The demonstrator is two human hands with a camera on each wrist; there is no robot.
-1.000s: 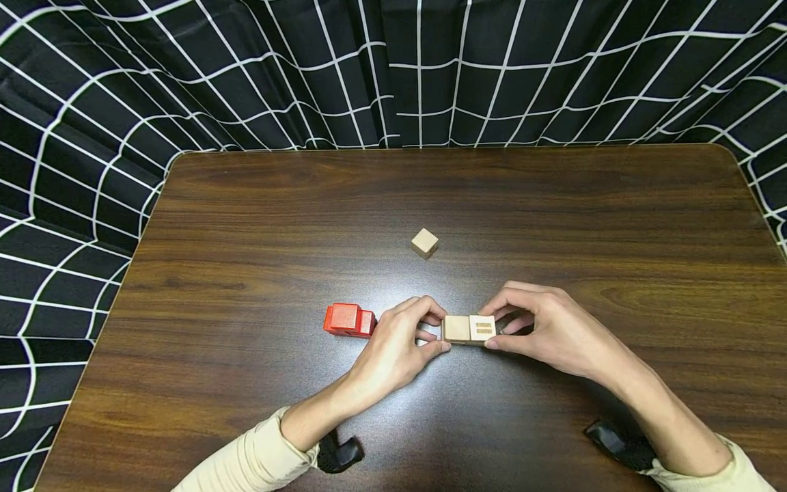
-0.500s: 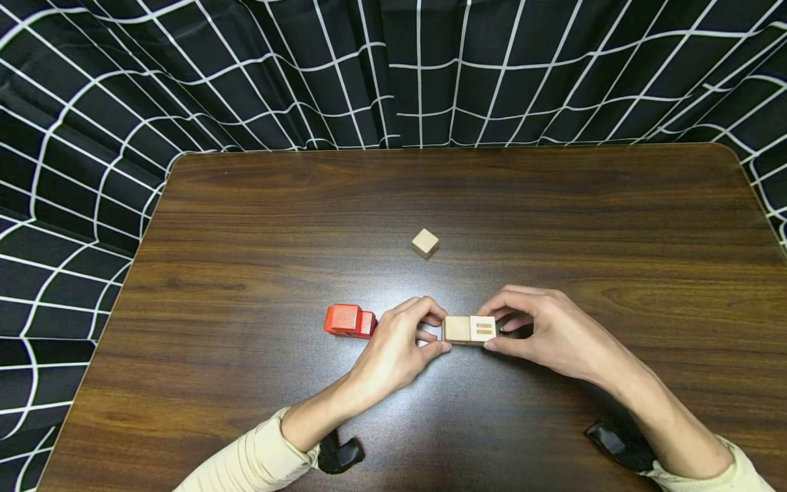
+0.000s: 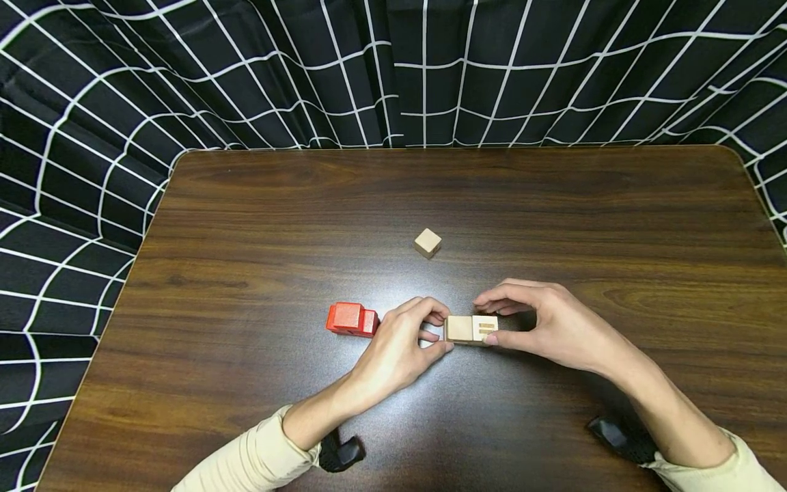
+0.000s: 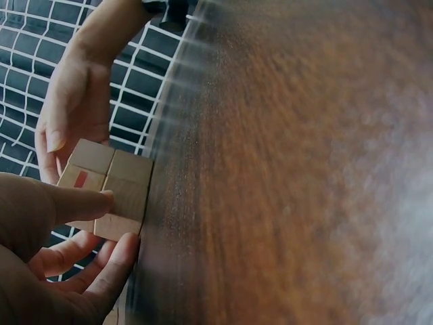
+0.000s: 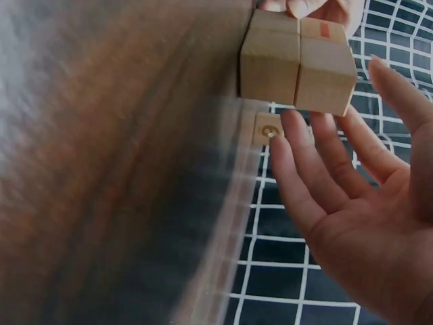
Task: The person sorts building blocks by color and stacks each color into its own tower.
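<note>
Small wooden blocks stand in a two-high, side-by-side group in the middle of the table. From above, the head view shows a plain block (image 3: 459,329) on the left and a block with two tan bars (image 3: 485,321) on the right. My left hand (image 3: 393,345) pinches the left end of the group between thumb and fingers. The right hand (image 3: 565,328) has its fingers spread around the right end; its thumb tip overlaps the barred block's near corner. In the right wrist view, the right palm (image 5: 365,230) faces the blocks (image 5: 270,71) and holds nothing.
A red stepped piece (image 3: 350,319) sits just left of my left hand. Farther back on the brown table (image 3: 277,205) lies a single wooden block (image 3: 427,242), turned at an angle. Black cloth with a white grid (image 3: 295,75) hangs behind the table and along its sides.
The right hand has let go of the barred block, its fingers spreading and lifting away. My left hand keeps its pinch, and the blocks stay in place.
</note>
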